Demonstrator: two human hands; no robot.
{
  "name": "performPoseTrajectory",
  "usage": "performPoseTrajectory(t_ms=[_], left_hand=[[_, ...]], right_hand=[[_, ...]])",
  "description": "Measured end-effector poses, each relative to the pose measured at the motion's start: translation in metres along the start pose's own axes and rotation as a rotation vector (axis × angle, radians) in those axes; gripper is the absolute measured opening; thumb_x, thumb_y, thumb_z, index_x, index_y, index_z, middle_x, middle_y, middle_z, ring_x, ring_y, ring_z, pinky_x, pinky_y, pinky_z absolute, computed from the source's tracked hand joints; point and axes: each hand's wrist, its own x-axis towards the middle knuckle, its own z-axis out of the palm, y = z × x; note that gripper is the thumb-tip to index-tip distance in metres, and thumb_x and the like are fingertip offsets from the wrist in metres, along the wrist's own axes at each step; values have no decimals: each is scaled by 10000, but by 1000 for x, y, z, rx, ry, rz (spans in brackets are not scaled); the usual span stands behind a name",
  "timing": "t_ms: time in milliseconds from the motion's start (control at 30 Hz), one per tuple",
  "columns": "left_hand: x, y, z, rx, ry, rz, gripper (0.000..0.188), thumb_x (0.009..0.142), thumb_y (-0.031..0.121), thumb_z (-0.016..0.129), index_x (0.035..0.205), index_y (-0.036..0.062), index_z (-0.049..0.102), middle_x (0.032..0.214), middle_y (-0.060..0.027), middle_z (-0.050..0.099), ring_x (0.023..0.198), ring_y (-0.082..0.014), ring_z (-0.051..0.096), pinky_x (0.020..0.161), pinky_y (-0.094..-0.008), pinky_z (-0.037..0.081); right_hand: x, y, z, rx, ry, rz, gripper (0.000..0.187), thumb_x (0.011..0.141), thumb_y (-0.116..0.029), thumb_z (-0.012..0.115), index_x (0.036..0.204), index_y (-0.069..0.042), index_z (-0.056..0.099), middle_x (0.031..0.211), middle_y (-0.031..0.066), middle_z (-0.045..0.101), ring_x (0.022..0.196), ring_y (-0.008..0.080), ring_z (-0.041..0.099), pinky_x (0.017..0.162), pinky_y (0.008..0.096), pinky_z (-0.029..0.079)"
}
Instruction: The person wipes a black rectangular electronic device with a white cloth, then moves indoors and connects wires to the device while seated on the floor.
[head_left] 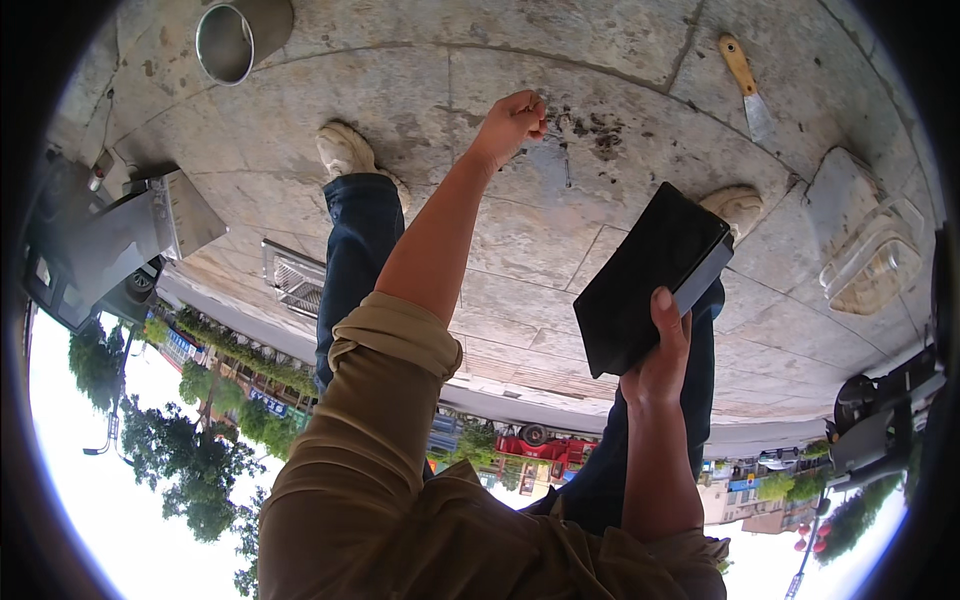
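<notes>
The grey stone-paved floor (560, 250), stained and crossed by curved joints, carries a round metal bucket (240, 38) at its upper left. A yellow-handled putty knife (748, 88) lies at the upper right. A clear plastic tray (875, 260) rests near the right rim. Dark debris (595, 130) marks the slab between them.

1. Daylight is bright and even on the stone paving (560, 60) under me.
2. The sky (70, 470) blows out white.
3. Fisheye bends edges; corners go black.
4. Focus is sharp.
</notes>
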Motion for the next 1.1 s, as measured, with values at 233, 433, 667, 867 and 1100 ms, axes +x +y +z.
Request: performPoseTrajectory(t_ms=[233, 433, 667, 867, 1100], left_hand=[[7, -43, 35, 1135, 489, 265, 107, 770, 220, 649, 813, 123, 649, 882, -70, 598, 743, -248, 616, 652, -360, 502], [21, -50, 48, 1249, 549, 146, 116, 734, 254, 687, 788, 152, 673, 877, -68, 603, 758, -279, 617, 645, -395, 506], [-5, -29, 6, 269, 317, -21, 97, 774, 176, 604, 740, 85, 612, 866, -64, 597, 792, -214, 621, 685, -357, 508], [-39, 55, -4, -344, -281, 112, 91, 785, 154, 649, 753, 87, 596, 782, -12, 564, 756, -153, 570, 673, -310, 462], [-20, 124, 53, 538, -136, 212, 222, 805, 312, 676, 825, 93, 653, 819, -10, 584, 784, -140, 580, 660, -289, 457]], right_hand=[[-1, -1, -4, 9, 10, -10, 524, 821, -237, 658, 1231, -21, 412, 1051, 87, 573, 984, 213, 589, 845, 330, 510], [-1, -2, -7, 44, 83, -62, 514, 840, -236, 634, 1258, -37, 410, 1100, 89, 572, 1006, 221, 587, 859, 345, 505], [0, -6, -4, 64, 135, -87, 508, 852, -260, 617, 1266, -44, 417, 1129, 90, 565, 1031, 228, 575, 896, 362, 483], [0, -4, -3, 69, 124, -88, 512, 851, -269, 619, 1265, -42, 422, 1126, 88, 569, 1019, 228, 582, 894, 364, 484], [3, -4, -6, 89, 115, -86, 499, 847, -268, 625, 1249, -44, 433, 1109, 82, 573, 1006, 220, 586, 876, 352, 494]])
